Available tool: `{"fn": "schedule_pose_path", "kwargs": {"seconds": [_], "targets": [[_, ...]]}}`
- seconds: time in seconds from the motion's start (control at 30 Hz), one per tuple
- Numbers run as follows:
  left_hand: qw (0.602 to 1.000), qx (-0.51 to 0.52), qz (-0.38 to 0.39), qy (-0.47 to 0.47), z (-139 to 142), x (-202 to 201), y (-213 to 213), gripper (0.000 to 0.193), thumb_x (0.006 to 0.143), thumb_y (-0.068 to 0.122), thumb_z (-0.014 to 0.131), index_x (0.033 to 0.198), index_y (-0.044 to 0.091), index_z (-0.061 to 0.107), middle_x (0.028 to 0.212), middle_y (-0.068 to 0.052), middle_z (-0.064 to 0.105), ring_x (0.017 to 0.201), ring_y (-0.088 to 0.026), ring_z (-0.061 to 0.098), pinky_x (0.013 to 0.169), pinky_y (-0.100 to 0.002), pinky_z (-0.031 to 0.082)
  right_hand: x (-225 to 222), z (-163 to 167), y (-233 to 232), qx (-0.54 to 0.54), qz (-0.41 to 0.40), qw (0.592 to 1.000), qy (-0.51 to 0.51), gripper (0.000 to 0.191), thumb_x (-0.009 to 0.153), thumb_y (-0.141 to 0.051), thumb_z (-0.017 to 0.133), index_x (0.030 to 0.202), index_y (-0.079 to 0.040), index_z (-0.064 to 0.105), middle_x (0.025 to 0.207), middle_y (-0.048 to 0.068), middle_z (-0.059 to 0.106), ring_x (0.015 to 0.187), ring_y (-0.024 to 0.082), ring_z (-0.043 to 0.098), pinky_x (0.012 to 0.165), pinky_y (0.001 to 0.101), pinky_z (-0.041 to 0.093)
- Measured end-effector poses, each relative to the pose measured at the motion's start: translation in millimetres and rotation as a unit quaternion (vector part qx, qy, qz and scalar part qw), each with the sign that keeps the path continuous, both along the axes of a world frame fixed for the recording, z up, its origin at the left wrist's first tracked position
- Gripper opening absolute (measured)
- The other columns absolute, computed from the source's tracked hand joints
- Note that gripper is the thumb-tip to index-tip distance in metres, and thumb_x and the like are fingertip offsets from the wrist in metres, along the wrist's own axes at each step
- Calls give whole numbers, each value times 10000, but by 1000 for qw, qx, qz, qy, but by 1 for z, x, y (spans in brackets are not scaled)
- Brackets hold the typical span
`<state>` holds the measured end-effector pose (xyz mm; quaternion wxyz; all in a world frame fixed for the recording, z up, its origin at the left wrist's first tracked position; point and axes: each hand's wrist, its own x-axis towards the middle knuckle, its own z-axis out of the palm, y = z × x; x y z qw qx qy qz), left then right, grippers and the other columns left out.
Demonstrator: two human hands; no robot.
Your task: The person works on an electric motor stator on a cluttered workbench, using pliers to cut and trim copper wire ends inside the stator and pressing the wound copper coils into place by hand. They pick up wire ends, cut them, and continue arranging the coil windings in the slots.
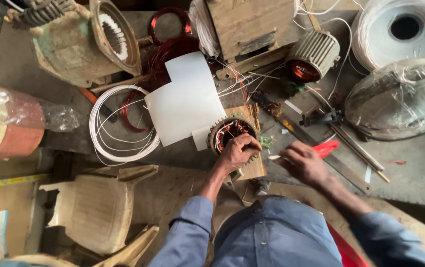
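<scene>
A: Since we're going left to right, what's at the far left?
B: A worn greenish motor housing (74, 44) of rough cast metal, then a loose coil of white wire (118, 126) beside a curled white sheet (185, 99), smooth and papery.

A: And the hands?
B: The left hand (237, 152) is curled over the rim of the small round stator (229, 133), fingers bent onto its edge, touching it – a ring of toothed steel with reddish copper winding inside. Its opening faces up toward the camera, so its axis runs upright, and it sits on a small wooden block (253, 165).

A: Which hand is nearer to it?
B: The left, plainly; the right hand (304, 163) is apart to the right, loosely closed on a thin pale strip (275, 158) that points back toward the stator. Just past it lies a red-handled tool (327, 147) – whether the fingers touch it I cannot tell.

A: Farther right?
B: A ribbed motor (313, 54) with copper showing, and a rounded housing wrapped in clear plastic (400, 99)
</scene>
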<state>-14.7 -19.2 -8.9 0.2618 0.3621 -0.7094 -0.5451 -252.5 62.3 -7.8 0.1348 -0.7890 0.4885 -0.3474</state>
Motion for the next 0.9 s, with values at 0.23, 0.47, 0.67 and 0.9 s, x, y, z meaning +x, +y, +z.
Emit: {"fn": "schedule_pose_path", "kwargs": {"seconds": [0.23,0.47,0.67,0.9], "targets": [[1000,25,-1,15,-4,1,-2,120,867,37,742,982,69,737,957,-39,706,920,-149,706,821,-297,568,3,45,-54,-132,176,963,157,291,776,-346,804,862,-114,651,820,49,574,756,236,579,612,385,468],[1000,6,16,10,-4,-1,1,108,859,71,763,967,64,749,938,-31,719,891,-111,683,803,-290,547,-48,33,-1,-103,191,959,181,152,858,-287,728,874,-148,668,827,8,596,750,192,582,615,354,475],[997,62,25,-22,-8,-1,-2,89,863,86,765,950,66,773,890,-5,714,769,-110,636,696,-270,516,-20,-38,26,44,116,976,180,188,865,-298,707,837,-123,645,804,70,606,809,272,639,682,423,526],[961,214,133,113,-31,6,-8,81,978,116,661,1043,70,672,840,6,647,679,-42,575,592,-214,464,-15,-71,32,162,20,980,114,234,857,-195,651,1079,-203,726,905,97,649,855,312,666,577,437,550]]}}
